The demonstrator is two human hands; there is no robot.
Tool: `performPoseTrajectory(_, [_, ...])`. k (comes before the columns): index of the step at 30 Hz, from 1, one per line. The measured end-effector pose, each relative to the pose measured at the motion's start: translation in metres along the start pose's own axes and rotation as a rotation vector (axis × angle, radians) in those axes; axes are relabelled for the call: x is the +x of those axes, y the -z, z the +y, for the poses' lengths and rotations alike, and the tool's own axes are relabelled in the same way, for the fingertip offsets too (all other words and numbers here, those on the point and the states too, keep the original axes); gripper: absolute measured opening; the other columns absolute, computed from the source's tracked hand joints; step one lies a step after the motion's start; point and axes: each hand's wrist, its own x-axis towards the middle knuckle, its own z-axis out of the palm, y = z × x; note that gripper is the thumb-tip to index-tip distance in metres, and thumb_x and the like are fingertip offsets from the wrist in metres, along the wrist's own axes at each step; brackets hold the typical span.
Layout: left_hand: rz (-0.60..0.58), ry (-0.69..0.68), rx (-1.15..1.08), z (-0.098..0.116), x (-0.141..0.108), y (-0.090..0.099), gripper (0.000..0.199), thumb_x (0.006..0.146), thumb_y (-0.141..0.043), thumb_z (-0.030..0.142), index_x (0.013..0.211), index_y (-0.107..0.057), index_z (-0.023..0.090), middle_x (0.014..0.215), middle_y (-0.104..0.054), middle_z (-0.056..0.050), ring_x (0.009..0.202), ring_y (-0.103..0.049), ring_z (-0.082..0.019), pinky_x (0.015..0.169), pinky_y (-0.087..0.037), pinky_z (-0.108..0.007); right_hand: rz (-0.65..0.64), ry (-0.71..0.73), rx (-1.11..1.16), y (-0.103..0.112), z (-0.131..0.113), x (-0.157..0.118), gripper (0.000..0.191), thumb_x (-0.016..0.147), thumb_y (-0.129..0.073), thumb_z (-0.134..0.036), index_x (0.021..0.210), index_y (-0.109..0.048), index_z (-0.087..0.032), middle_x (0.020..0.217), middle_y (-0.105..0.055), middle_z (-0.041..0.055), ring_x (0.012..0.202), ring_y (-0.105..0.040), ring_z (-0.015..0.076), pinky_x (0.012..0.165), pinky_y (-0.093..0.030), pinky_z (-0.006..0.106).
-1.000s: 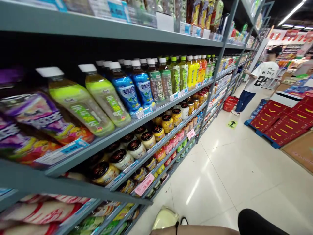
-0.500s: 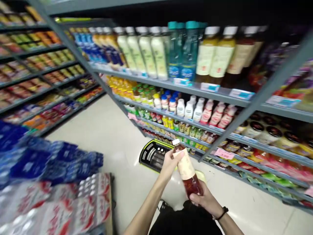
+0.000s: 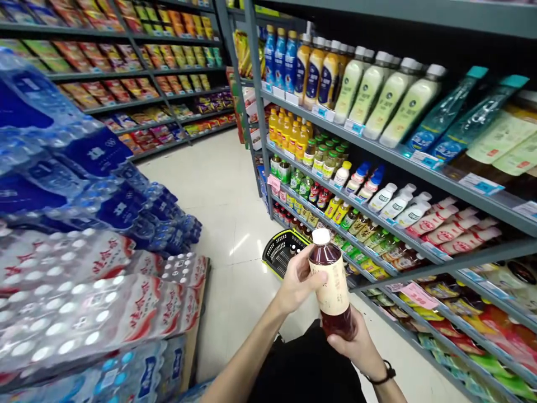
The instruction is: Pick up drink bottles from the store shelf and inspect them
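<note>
In front of me I hold a bottle [image 3: 333,285] of dark red-brown drink, with a white cap and a cream label, tilted slightly. My left hand [image 3: 297,280] is closed round its upper part, the thumb lying on the label. Round the base, my right hand [image 3: 354,338] grips it from below, a dark band on its wrist. A black basket [image 3: 277,252] with a yellow-green rim stands on the floor beyond my hands, partly hidden by them; a few small items show inside it.
A drinks shelf [image 3: 373,210] with rows of bottles runs along the right. Stacked blue water packs [image 3: 109,162] and shrink-wrapped red-and-white packs [image 3: 100,302] fill the left side. Farther back stand snack shelves [image 3: 146,73]. Pale tiled floor [image 3: 226,196] lies between.
My view has swung left, bringing more of the stacked packs and snack shelves into sight. The bottle is now closer and more upright, still in both hands.
</note>
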Motion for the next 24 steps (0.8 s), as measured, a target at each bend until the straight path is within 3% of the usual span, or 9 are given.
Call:
performPoseTrajectory(3, [0.026,-0.059,-0.014,0.007,0.000,0.016,0.061,0.080,-0.083,0.053,0.123,-0.066,0.013,0.129,-0.071,-0.019,0.112,-0.070,-0.031,0.094,-0.056,-0.036,0.107,0.051,-0.344,-0.013,-0.012,0.008,0.063,0.081,-0.084,-0.044,0.132,-0.059,-0.019,0.126,-0.073,0.0159,0.111,-0.072,0.0304,0.090,-0.061,0.037])
performPoseTrajectory(8, [0.040,-0.044,-0.110,0.000,0.014,0.038,0.056,0.077,-0.086,0.050,0.114,-0.067,0.013,0.114,-0.076,-0.018,0.093,-0.073,-0.027,0.081,-0.059,-0.034,0.243,0.389,-0.854,-0.016,-0.029,0.035,0.053,0.088,-0.077,-0.045,0.128,-0.059,-0.014,0.098,-0.080,0.0116,0.076,-0.078,0.0243,0.069,-0.065,0.031])
performPoseTrajectory(10, [0.038,-0.027,-0.142,-0.004,0.025,0.047,0.056,0.076,-0.087,0.050,0.113,-0.067,0.013,0.109,-0.076,-0.017,0.092,-0.074,-0.027,0.082,-0.059,-0.035,0.285,0.498,-0.980,-0.015,-0.031,0.051,0.052,0.091,-0.074,-0.048,0.127,-0.059,-0.013,0.097,-0.080,0.0136,0.074,-0.079,0.0260,0.066,-0.066,0.032])
performPoseTrajectory(16, [0.071,-0.036,-0.150,-0.011,0.079,0.074,0.050,0.079,-0.084,0.051,0.109,-0.069,0.014,0.106,-0.076,-0.015,0.087,-0.073,-0.023,0.080,-0.058,-0.032,0.238,0.591,-1.077,-0.004,-0.034,0.118,0.051,0.098,-0.066,-0.049,0.130,-0.056,-0.011,0.099,-0.079,0.0171,0.077,-0.081,0.0281,0.066,-0.067,0.033])
performPoseTrajectory(24, [0.087,-0.016,-0.026,-0.013,0.171,0.087,0.048,0.081,-0.083,0.051,0.108,-0.069,0.015,0.106,-0.077,-0.014,0.093,-0.074,-0.025,0.084,-0.059,-0.034,0.185,0.612,-1.008,0.049,-0.033,0.209,0.053,0.098,-0.065,-0.050,0.133,-0.053,-0.011,0.100,-0.078,0.0164,0.080,-0.080,0.0266,0.069,-0.067,0.034])
